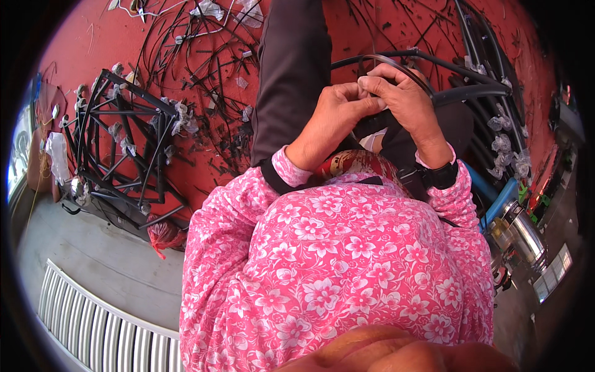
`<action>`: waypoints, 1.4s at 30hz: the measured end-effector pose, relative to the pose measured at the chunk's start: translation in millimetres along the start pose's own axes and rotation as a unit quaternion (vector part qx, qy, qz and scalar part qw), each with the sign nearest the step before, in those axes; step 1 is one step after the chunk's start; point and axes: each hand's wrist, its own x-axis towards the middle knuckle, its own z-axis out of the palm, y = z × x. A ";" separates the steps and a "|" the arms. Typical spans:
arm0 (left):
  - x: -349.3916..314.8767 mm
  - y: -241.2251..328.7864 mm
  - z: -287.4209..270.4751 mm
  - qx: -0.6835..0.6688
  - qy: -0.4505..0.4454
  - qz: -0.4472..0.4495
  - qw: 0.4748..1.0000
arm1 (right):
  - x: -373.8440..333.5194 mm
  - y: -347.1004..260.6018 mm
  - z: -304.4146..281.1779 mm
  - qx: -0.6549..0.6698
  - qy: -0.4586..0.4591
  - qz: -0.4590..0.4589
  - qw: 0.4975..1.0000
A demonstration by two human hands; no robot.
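My left hand (338, 118) and my right hand (406, 102) meet in front of my waist, fingertips close together. A thin dark flexible strip (403, 66) arches over my right hand, which pinches it between thumb and fingers. The thumb and forefinger of my left hand are also pressed together on the strip, though the fingers cover the exact spot. Just beyond my right hand, a black tubular frame (462, 94) crosses beside my knee. Its joints further right are wrapped in clear plastic.
Another black tubular frame (127, 146) with plastic-wrapped joints stands at the left. Dark strip offcuts (207, 80) litter the red floor (80, 46). A red plastic bag (164, 235) lies near the left frame. At the right is a steel flask (524, 232); a white slatted panel (105, 322) is lower left.
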 end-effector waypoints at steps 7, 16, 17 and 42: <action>21.1 -2.9 -17.2 -0.019 -0.018 -0.020 0.999 | -2.0 0.5 7.2 -0.122 0.083 -0.058 0.987; 24.7 -1.3 -23.5 0.033 -0.034 -0.042 0.998 | -9.2 -2.5 2.8 -0.088 0.105 -0.072 0.988; 25.1 -0.3 -24.0 0.031 -0.037 -0.045 0.998 | -10.7 -1.7 2.6 -0.095 0.101 -0.075 0.988; 35.0 -5.4 -25.8 0.091 0.026 -0.037 0.995 | -28.3 89.5 5.4 0.177 -0.013 -0.148 0.973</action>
